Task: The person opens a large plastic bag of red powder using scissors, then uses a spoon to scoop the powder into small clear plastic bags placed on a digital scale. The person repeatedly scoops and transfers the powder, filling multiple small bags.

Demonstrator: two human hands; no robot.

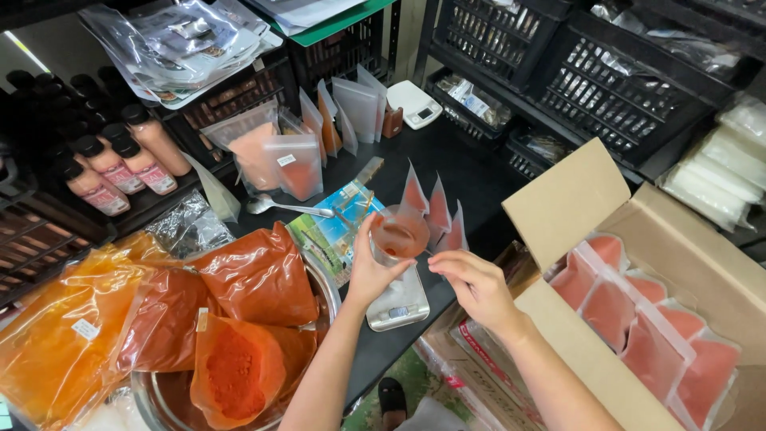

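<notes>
The left hand comes up from the near edge, forearm rising steeply, its fingers and thumb curled around a clear cup of orange powder. It holds the cup just above a small silver scale on the black table. The right hand reaches in from the near right, forearm angled leftward, palm down beside the cup. Its fingers are loosely bent and half open, holding nothing that shows. Three filled pouches stand just beyond the cup. A cardboard box of filled pouches sits right. Big bags of orange powder fill a metal bowl to the left, and a spoon lies farther back.
</notes>
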